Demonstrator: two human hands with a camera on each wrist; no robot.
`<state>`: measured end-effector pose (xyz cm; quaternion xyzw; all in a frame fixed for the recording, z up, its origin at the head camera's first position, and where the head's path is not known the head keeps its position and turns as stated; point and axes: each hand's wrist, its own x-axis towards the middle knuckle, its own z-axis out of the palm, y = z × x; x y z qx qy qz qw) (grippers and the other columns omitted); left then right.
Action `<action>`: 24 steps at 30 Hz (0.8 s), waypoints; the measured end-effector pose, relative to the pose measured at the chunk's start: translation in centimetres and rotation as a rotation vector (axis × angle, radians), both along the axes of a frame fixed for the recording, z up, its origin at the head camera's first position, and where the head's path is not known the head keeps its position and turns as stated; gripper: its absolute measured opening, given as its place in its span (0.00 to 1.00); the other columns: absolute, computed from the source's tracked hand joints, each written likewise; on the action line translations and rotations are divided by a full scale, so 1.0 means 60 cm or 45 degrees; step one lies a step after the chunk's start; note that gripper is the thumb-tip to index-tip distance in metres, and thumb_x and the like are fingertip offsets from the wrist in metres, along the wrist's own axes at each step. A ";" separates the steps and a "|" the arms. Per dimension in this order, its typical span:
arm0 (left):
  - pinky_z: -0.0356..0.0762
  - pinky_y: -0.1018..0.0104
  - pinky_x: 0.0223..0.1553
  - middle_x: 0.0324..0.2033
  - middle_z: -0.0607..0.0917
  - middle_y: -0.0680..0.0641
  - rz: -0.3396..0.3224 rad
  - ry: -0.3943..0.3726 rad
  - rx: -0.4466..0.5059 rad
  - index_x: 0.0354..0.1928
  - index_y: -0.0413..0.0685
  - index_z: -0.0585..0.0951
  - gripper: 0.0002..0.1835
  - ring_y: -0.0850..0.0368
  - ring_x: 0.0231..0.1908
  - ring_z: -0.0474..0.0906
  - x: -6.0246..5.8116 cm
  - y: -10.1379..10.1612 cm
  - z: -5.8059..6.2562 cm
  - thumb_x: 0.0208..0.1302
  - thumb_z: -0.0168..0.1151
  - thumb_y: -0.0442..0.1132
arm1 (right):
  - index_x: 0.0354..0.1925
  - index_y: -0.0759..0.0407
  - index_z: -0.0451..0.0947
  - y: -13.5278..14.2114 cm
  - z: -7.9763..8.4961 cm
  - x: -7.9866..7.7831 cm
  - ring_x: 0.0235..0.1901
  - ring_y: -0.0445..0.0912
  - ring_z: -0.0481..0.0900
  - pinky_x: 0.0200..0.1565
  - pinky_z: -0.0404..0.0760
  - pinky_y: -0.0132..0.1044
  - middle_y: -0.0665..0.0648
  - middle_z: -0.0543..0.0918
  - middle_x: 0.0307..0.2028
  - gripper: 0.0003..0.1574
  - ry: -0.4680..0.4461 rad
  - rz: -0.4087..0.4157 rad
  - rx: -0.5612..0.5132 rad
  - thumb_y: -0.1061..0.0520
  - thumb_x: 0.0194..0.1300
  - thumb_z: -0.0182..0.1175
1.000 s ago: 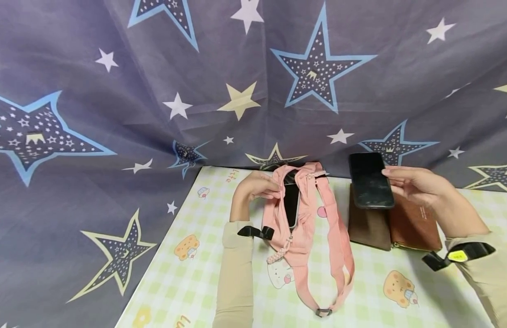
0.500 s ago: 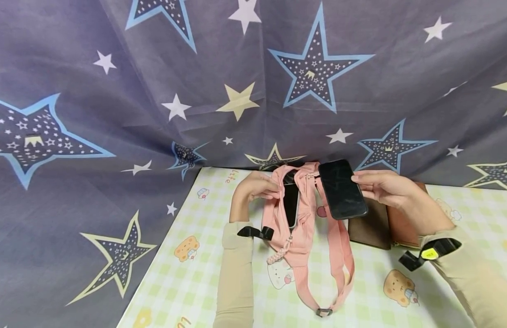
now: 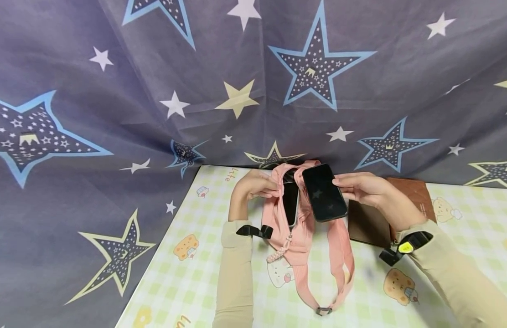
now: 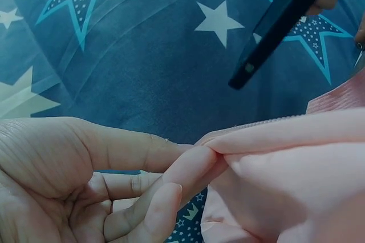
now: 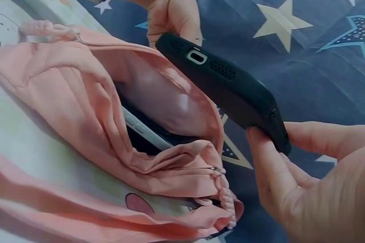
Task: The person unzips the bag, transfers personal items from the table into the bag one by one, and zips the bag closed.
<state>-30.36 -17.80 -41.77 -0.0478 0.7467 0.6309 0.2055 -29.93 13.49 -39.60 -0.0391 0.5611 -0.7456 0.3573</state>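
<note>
A pink waist bag (image 3: 300, 248) lies unzipped on the table, its strap looped toward the front. My left hand (image 3: 256, 186) pinches the left edge of the bag's mouth between thumb and fingers, as the left wrist view shows close up. Inside the opening sits a phone (image 3: 291, 203) with a light side frame. My right hand (image 3: 366, 191) grips a second phone, a black one (image 3: 325, 193), by its right edge. This black phone is held up over the right side of the bag, dark screen toward the head camera. In the right wrist view its charging port end faces the camera.
To the right of the bag lie a dark brown wallet (image 3: 366, 225) and a reddish-brown wallet (image 3: 417, 196), partly behind my right arm. A star-patterned curtain (image 3: 212, 59) rises along the table's back edge. The tablecloth (image 3: 188, 291) is green checked.
My right hand has carried the black phone leftward from above the wallets to the bag's right side, uncovering more of the wallets. My left hand keeps its pinch on the bag's edge.
</note>
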 end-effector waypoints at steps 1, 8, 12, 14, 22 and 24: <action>0.81 0.75 0.23 0.20 0.85 0.47 -0.003 0.001 -0.003 0.40 0.29 0.82 0.10 0.61 0.21 0.82 0.000 0.000 0.001 0.55 0.64 0.28 | 0.39 0.56 0.81 -0.003 -0.002 -0.002 0.36 0.42 0.84 0.39 0.85 0.31 0.51 0.86 0.35 0.15 0.001 0.006 0.005 0.69 0.68 0.49; 0.82 0.74 0.23 0.20 0.85 0.47 0.006 0.011 -0.021 0.40 0.29 0.82 0.11 0.60 0.21 0.82 0.001 -0.003 0.006 0.55 0.64 0.28 | 0.39 0.56 0.81 -0.028 -0.011 -0.014 0.38 0.43 0.84 0.41 0.85 0.32 0.52 0.86 0.35 0.17 -0.018 0.072 -0.014 0.69 0.69 0.47; 0.82 0.74 0.24 0.21 0.85 0.47 0.013 0.017 -0.023 0.40 0.30 0.82 0.10 0.60 0.22 0.82 0.002 -0.005 0.007 0.56 0.63 0.28 | 0.41 0.57 0.79 -0.040 -0.017 -0.016 0.38 0.42 0.84 0.41 0.84 0.32 0.51 0.86 0.35 0.15 0.006 0.098 -0.005 0.70 0.68 0.47; 0.82 0.73 0.25 0.21 0.85 0.47 0.012 0.011 -0.024 0.41 0.30 0.82 0.10 0.60 0.22 0.82 0.002 -0.005 0.006 0.56 0.63 0.28 | 0.42 0.57 0.78 -0.045 -0.021 -0.015 0.38 0.42 0.84 0.41 0.84 0.32 0.51 0.86 0.35 0.15 0.005 0.095 0.009 0.70 0.68 0.47; 0.82 0.74 0.23 0.21 0.85 0.47 0.007 -0.017 -0.018 0.41 0.31 0.83 0.11 0.60 0.22 0.83 0.001 -0.001 0.006 0.55 0.64 0.28 | 0.35 0.56 0.80 -0.058 -0.036 -0.012 0.36 0.40 0.84 0.42 0.84 0.30 0.50 0.86 0.32 0.16 0.006 0.132 0.084 0.68 0.69 0.46; 0.82 0.74 0.24 0.21 0.85 0.47 0.012 -0.011 -0.019 0.41 0.31 0.83 0.11 0.60 0.22 0.83 0.001 0.000 0.006 0.55 0.64 0.28 | 0.34 0.56 0.80 -0.060 -0.038 -0.012 0.35 0.40 0.84 0.41 0.84 0.30 0.50 0.86 0.31 0.17 0.001 0.141 0.089 0.68 0.69 0.46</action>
